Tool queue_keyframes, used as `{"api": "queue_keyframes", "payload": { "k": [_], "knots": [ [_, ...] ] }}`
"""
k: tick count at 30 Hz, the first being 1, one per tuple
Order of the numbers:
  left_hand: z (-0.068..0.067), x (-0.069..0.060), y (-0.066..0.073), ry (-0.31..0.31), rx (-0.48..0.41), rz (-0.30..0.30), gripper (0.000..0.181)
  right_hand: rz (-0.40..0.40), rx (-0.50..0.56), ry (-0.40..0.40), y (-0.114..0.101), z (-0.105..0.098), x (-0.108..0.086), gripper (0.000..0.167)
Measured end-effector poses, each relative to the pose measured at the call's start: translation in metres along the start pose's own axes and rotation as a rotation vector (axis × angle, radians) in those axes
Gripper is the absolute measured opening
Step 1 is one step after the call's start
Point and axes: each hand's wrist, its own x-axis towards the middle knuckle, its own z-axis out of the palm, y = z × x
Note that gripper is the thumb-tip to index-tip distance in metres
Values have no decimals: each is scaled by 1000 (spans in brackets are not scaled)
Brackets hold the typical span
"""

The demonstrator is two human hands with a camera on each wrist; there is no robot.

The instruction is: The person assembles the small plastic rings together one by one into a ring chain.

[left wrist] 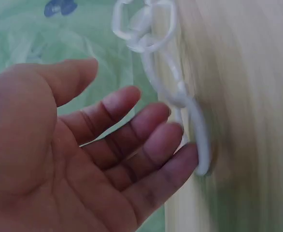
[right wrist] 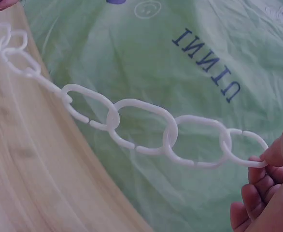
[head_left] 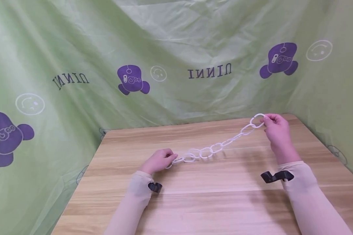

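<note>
A white plastic chain (head_left: 222, 144) of oval links slants across the table, low at the left and raised at the right. My right hand (head_left: 279, 130) pinches its end link between thumb and fingers, above the far right of the table. In the right wrist view, several links (right wrist: 170, 137) hang in a line from that right hand (right wrist: 272, 193). My left hand (head_left: 159, 160) is low over the table at the other end. The left wrist view has this left hand (left wrist: 83, 159) with thumb apart and fingers loosely bent, its fingertips beside the last link (left wrist: 203, 140), nothing gripped.
The wooden table (head_left: 194, 202) extends beneath both arms. Behind it and at both sides hangs a green curtain (head_left: 164, 39) with purple prints. Black wrist mounts (head_left: 155, 187) are on both light sleeves.
</note>
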Motion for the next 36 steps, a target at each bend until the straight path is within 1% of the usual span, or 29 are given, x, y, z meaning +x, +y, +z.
{"api": "queue_keyframes", "payload": {
  "k": [2, 4, 6, 8, 9, 11, 13, 16, 19, 21, 26, 29, 31, 36],
  "knots": [
    [-5, 0, -5, 19, 9, -15, 24, 27, 10, -2, 5, -3, 3, 5],
    [-9, 0, -7, 34, 10, -34, 20, 54, -15, -4, 9, -5, 6, 6],
    [-14, 0, -10, 49, 5, -61, 18, 73, -77, -16, 14, -5, 9, 6],
    [-18, 0, -12, 61, -3, -75, 17, 77, -156, -32, 18, -5, 13, 5],
    [-20, 0, -13, 67, -6, -78, 17, 72, -201, -43, 21, -4, 15, 7],
    [-22, 1, -15, 76, -8, -85, 17, 62, -275, -76, 26, -5, 17, 16],
    [-24, 1, -18, 81, -8, -94, 17, 57, -343, -138, 32, -7, 19, 28],
    [-25, 0, -23, 84, -24, -116, 18, 80, -432, -276, 42, -13, 21, 43],
    [-27, 0, -30, 78, -40, -137, 19, 113, -505, -397, 52, -21, 22, 46],
    [-29, -1, -31, 69, -49, -145, 20, 126, -539, -436, 58, -24, 23, 44],
    [-38, -4, -29, 55, -35, -141, 23, 97, -645, -481, 64, -29, 25, 35],
    [-41, -4, -30, 54, -34, -131, 23, 80, -710, -505, 64, -30, 25, 32],
    [-41, -4, -33, 48, -49, -129, 23, 83, -731, -511, 65, -30, 24, 32],
    [-38, -4, -36, 17, -146, -142, 27, 72, -757, -511, 71, -28, 23, 29]
  ]
}}
